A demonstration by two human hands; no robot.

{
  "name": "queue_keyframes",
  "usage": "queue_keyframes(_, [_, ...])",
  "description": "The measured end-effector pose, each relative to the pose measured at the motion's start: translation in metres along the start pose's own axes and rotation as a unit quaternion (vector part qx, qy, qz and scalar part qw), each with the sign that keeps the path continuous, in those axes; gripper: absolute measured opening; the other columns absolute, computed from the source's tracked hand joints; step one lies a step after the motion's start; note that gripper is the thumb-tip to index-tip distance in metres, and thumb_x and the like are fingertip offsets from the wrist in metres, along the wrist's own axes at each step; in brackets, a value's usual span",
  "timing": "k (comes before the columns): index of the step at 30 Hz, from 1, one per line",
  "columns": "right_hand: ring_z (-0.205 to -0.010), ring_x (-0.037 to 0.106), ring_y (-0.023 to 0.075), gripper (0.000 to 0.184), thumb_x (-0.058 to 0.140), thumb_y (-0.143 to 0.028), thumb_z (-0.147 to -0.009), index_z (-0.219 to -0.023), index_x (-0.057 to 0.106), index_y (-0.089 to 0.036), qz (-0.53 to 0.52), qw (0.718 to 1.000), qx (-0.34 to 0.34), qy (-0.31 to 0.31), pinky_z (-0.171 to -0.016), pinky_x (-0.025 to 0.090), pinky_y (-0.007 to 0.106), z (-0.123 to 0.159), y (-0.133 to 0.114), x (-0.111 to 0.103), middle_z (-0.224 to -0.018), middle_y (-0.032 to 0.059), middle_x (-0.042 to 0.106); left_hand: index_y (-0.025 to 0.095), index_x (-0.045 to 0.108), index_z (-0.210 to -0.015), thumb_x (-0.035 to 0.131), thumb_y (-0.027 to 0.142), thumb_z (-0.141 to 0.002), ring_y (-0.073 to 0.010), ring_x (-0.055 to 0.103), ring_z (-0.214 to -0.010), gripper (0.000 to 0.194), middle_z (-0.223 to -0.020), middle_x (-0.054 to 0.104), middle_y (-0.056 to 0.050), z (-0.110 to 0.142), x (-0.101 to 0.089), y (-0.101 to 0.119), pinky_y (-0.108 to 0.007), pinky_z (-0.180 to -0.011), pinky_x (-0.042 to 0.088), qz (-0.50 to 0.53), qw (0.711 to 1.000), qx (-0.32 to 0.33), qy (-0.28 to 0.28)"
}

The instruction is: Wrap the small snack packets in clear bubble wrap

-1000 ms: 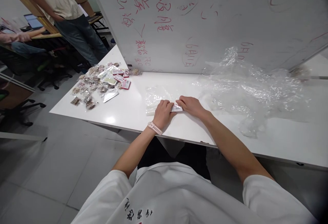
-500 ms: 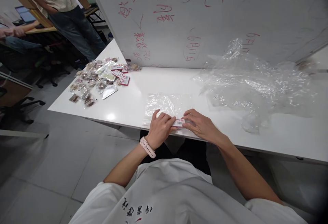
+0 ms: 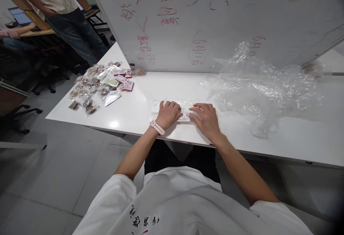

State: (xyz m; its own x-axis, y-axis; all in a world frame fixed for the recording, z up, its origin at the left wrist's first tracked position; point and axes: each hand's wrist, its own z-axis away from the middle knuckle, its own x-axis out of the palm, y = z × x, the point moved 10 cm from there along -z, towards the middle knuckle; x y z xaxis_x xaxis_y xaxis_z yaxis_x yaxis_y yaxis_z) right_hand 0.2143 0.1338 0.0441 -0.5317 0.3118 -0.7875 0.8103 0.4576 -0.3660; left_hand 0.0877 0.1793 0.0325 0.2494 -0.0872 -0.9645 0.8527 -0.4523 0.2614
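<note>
A small white and red box (image 3: 184, 118) lies in clear plastic film near the table's front edge. My left hand (image 3: 169, 116) is on its left end, with the fingers curled over the film and the thumb against the box. At the right end, my right hand (image 3: 207, 119) pinches box and film between thumb and bent fingers. Part of the clear plastic bag (image 3: 188, 103) spreads flat behind the box; the rest is folded with it or hidden under my hands. Where film and fingertips meet is partly covered.
Several small wrapped packets (image 3: 92, 82) and flat red-white boxes (image 3: 129, 85) are heaped at the table's left. A large crumpled plastic sheet (image 3: 266, 91) covers the right side. The whiteboard (image 3: 172, 45) stands along the back. A standing person (image 3: 72, 23) is beyond the left corner.
Both hands have moved away from me, taking the box from the table's edge further onto the table. Less of the flat bag shows behind it now.
</note>
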Motion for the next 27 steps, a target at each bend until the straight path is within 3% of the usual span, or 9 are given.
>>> queue_keyframes(2, [-0.104, 0.057, 0.0246, 0.028, 0.043, -0.023, -0.103, -0.107, 0.070, -0.024, -0.039, 0.998, -0.042, -0.026, -0.083, 0.044, 0.039, 0.001, -0.010, 0.007, -0.113, 0.0084, 0.070, 0.021, 0.063, -0.114, 0.057, 0.029, -0.097, -0.0318, 0.052, -0.124, 0.020, -0.127, 0.063, -0.012, 0.012, -0.007, 0.000, -0.057, -0.117, 0.024, 0.028, 0.997, -0.027, 0.060])
queue_keyframes(4, [-0.100, 0.059, 0.0220, 0.033, 0.038, -0.016, -0.102, -0.106, 0.070, -0.023, -0.057, 0.995, -0.067, -0.045, -0.081, 0.045, 0.037, 0.004, -0.016, 0.011, -0.109, 0.0078, 0.071, 0.022, 0.059, -0.122, 0.057, 0.028, -0.096, -0.0329, 0.044, -0.136, 0.027, -0.141, 0.055, -0.015, 0.041, -0.022, -0.004, -0.055, -0.119, 0.024, 0.092, 0.978, -0.074, 0.171])
queue_keyframes(6, [-0.099, 0.060, 0.0213, 0.034, 0.038, -0.015, -0.102, -0.109, 0.070, -0.022, -0.057, 0.995, -0.068, -0.051, -0.080, 0.045, 0.036, 0.007, -0.018, 0.011, -0.110, 0.0081, 0.070, 0.023, 0.054, -0.130, 0.058, 0.030, -0.095, -0.0310, 0.036, -0.145, 0.035, -0.152, 0.044, -0.015, 0.086, -0.033, -0.015, -0.051, -0.119, 0.030, 0.221, 0.922, -0.140, 0.287])
queue_keyframes(8, [-0.097, 0.059, 0.0213, 0.030, 0.041, -0.021, -0.102, -0.111, 0.069, -0.022, -0.052, 0.995, -0.064, -0.058, -0.080, 0.044, 0.036, 0.008, -0.019, 0.011, -0.110, 0.0085, 0.069, 0.027, 0.052, -0.133, 0.058, 0.033, -0.094, -0.0278, 0.042, -0.143, 0.040, -0.153, 0.045, -0.011, 0.129, -0.019, -0.032, -0.047, -0.117, 0.039, 0.426, 0.815, -0.225, 0.322])
queue_keyframes(12, [-0.096, 0.057, 0.0243, 0.030, 0.054, -0.041, -0.099, -0.120, 0.069, -0.025, -0.019, 0.995, -0.066, -0.073, -0.079, 0.043, 0.038, 0.008, -0.025, 0.013, -0.112, 0.0104, 0.065, 0.019, 0.064, -0.119, 0.064, 0.029, -0.087, -0.0280, 0.059, -0.130, 0.033, -0.138, 0.060, -0.014, 0.155, 0.034, -0.027, -0.043, -0.113, 0.048, 0.758, 0.537, -0.326, 0.176])
queue_keyframes(13, [-0.097, 0.056, 0.0250, 0.032, 0.055, -0.042, -0.099, -0.121, 0.069, -0.026, -0.010, 0.995, -0.069, -0.077, -0.079, 0.042, 0.038, 0.008, -0.026, 0.014, -0.113, 0.0108, 0.064, 0.016, 0.067, -0.113, 0.065, 0.026, -0.086, -0.0282, 0.060, -0.129, 0.029, -0.134, 0.063, -0.015, 0.152, 0.038, -0.024, -0.042, -0.113, 0.049, 0.792, 0.488, -0.335, 0.149])
queue_keyframes(15, [-0.098, 0.055, 0.0252, 0.031, 0.053, -0.040, -0.100, -0.122, 0.069, -0.027, -0.003, 0.994, -0.069, -0.082, -0.079, 0.042, 0.038, 0.008, -0.026, 0.017, -0.115, 0.0111, 0.063, 0.014, 0.069, -0.103, 0.064, 0.022, -0.085, -0.0268, 0.061, -0.127, 0.020, -0.127, 0.066, -0.016, 0.137, 0.037, -0.026, -0.039, -0.111, 0.051, 0.825, 0.434, -0.341, 0.124])
queue_keyframes(18, [-0.099, 0.054, 0.0248, 0.030, 0.049, -0.035, -0.101, -0.121, 0.070, -0.027, -0.010, 0.995, -0.061, -0.084, -0.079, 0.042, 0.038, 0.007, -0.023, 0.020, -0.114, 0.0113, 0.061, 0.016, 0.068, -0.094, 0.064, 0.017, -0.085, -0.0233, 0.064, -0.122, 0.009, -0.117, 0.069, -0.014, 0.109, 0.033, -0.035, -0.035, -0.106, 0.054, 0.829, 0.427, -0.342, 0.116])
queue_keyframes(27, [-0.095, 0.052, 0.0235, 0.029, 0.052, -0.034, -0.100, -0.122, 0.070, -0.027, -0.039, 0.994, -0.057, -0.080, -0.080, 0.047, 0.037, 0.004, -0.016, 0.021, -0.115, 0.0112, 0.060, 0.016, 0.057, -0.076, 0.070, 0.003, -0.077, -0.0095, 0.066, -0.079, 0.018, -0.078, 0.064, 0.001, 0.056, 0.032, -0.051, -0.025, -0.087, 0.054, 0.802, 0.482, -0.304, 0.180])
